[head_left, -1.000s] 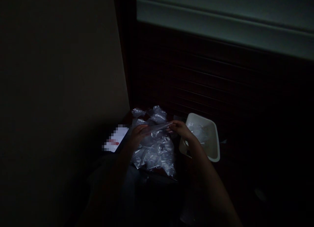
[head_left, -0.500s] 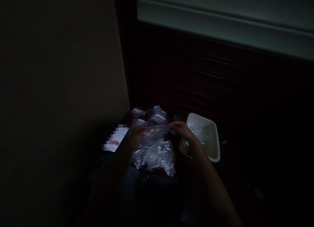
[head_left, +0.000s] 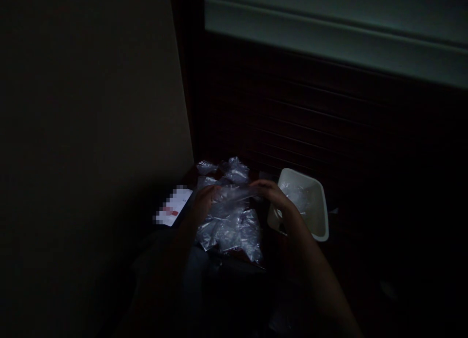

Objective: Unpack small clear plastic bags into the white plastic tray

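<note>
A clear plastic bag (head_left: 234, 193) is stretched between my two hands, above a pile of similar material. My left hand (head_left: 204, 199) grips its left end with closed fingers. At the other end my right hand (head_left: 268, 189) pinches the plastic between thumb and fingers. Beneath and nearer to me lie several crumpled clear plastic bags (head_left: 228, 233). More of them, a crumpled bag (head_left: 236, 171) among others, rest just beyond my hands. The dim light hides fine detail, so I cannot tell whether the bags contain anything.
To the right stands a white plastic basin (head_left: 321, 216) with some clear plastic (head_left: 296, 195) inside. A lit phone screen (head_left: 175, 206), partly blurred out, lies left of my left hand. Behind are a dark slatted panel (head_left: 300, 113) and a pale wall (head_left: 91, 109) at left.
Both hands have shifted only slightly, and the bag between them looks a little lower and flatter. The pile and the basin have stayed in place.
</note>
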### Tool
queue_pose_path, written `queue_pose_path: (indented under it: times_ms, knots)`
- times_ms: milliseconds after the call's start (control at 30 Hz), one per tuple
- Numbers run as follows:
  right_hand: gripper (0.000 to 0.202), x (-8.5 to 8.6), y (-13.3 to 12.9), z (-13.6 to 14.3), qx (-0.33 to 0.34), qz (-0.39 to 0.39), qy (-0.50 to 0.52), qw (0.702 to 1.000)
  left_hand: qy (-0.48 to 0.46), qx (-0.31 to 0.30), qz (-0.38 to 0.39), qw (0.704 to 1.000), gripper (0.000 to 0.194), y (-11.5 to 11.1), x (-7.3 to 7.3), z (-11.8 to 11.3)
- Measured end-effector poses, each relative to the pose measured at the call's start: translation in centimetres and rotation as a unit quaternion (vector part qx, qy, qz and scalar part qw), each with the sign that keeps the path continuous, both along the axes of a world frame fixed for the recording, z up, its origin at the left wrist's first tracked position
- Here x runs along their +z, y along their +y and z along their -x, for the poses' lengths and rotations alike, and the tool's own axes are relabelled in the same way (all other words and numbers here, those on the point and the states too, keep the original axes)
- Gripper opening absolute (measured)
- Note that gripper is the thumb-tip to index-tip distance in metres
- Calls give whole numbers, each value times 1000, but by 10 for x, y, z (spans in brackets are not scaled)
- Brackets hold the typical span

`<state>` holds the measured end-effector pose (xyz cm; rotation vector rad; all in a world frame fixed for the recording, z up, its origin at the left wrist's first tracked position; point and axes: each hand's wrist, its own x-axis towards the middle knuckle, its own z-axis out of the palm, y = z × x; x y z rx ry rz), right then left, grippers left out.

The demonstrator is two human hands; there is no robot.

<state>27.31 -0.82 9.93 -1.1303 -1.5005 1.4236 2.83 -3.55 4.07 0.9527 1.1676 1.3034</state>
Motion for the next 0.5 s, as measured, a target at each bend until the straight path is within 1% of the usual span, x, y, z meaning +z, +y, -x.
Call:
queue_pose_path:
  times_ms: [100,167,267,367,433,500]
  knots:
    - [22,0,0,0,-4,21,9,1000,-2,-30,-16,999,39,1,-8,0]
    - [25,-1,-1,0,-15,32,12,999,20,-38,-33,999,41,2,-10,0]
    - [31,-1,-1,2,-24,22,-10,999,48,-17,-53,997,39,2,-11,0]
    - [39,-2,0,5,-2,3,-40,999,46,0,-65,997,38,3,-10,-1]
    - [44,-4,2,6,20,6,-47,999,44,-11,-66,997,38,3,-9,-1]
    - [43,-7,5,6,32,4,-65,997,45,-20,-62,997,38,2,-9,-1]
